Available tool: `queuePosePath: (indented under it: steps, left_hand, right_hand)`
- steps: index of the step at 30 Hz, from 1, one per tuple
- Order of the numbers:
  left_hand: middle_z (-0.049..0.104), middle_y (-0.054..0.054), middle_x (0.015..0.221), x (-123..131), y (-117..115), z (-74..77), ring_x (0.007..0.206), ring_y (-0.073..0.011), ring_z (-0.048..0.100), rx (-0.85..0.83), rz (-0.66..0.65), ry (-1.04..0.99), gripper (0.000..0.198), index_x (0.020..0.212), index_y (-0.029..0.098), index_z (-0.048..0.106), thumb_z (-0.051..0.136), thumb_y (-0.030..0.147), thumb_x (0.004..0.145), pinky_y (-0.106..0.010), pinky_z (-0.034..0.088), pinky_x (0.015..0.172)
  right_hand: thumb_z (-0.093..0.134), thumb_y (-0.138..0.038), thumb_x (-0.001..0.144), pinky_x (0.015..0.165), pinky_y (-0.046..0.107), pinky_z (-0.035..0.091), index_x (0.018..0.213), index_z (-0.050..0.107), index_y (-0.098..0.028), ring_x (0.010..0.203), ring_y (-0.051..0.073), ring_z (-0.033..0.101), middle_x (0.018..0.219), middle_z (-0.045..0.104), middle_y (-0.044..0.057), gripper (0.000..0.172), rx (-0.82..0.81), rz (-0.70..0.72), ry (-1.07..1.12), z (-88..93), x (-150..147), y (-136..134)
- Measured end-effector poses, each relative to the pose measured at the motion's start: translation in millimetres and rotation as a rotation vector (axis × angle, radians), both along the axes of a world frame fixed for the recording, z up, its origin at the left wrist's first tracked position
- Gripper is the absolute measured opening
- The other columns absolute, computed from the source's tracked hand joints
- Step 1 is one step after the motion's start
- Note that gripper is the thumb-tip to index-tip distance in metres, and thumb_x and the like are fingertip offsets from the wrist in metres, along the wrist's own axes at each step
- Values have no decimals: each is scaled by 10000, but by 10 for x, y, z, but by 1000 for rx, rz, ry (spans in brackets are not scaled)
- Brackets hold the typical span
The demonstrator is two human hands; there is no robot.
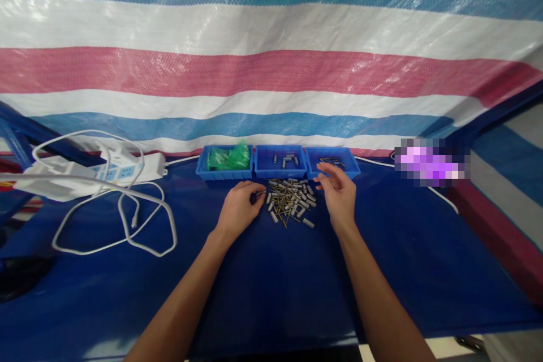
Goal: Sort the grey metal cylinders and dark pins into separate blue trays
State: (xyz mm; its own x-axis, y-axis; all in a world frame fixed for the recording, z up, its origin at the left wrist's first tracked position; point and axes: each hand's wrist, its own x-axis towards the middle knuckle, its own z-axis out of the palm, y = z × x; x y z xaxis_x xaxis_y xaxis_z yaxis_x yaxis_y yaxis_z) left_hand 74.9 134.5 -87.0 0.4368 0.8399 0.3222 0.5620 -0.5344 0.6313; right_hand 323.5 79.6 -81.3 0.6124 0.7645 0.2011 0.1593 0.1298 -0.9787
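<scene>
- The small dark piece [253, 197] is short and blackish. I have it pinched in the fingertips of my left hand [238, 209], right at the left edge of the heap.
- The heap of metal parts [291, 199] is short silvery cylinders mixed with thin brass-coloured pins, loose and criss-crossed. One cylinder lies apart at its near right.

A white power strip [91, 172] lay at about ten o'clock on the blue table cover [271, 288], its thick white cable [127, 226] sprawled in loose loops just in front of it, toward nine o'clock. Behind everything, at twelve, hung a woven tarp [271, 73] striped white, red and blue. A dark object [19, 277] sat at the eight o'clock edge, too shadowed to make out, and a thin white cord [443, 197] trailed off at two o'clock.
</scene>
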Motion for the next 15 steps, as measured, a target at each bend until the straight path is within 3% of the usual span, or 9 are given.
queuePosePath:
  steps: [9, 15]
  left_hand:
    - [733, -68, 976, 94, -59, -64, 849, -202, 694, -3, 53, -81, 224, 1097, 206, 762, 643, 168, 911, -339, 587, 798]
    - [742, -66, 1016, 190, -112, 24, 871, -188, 709, -51, 65, -303, 216, 1134, 221, 752, 595, 291, 1003, -320, 596, 808]
  right_hand:
    - [739, -396, 840, 608, 331, 565, 991, 752, -222, 717, 216, 724, 1031, 801, 83, 232, -33, 97, 13, 11, -102, 0]
    - [731, -414, 856, 619, 338, 573, 987, 743, -227, 719, 219, 728, 1017, 800, 79, 228, -19, 119, 6, 37, -148, -14]
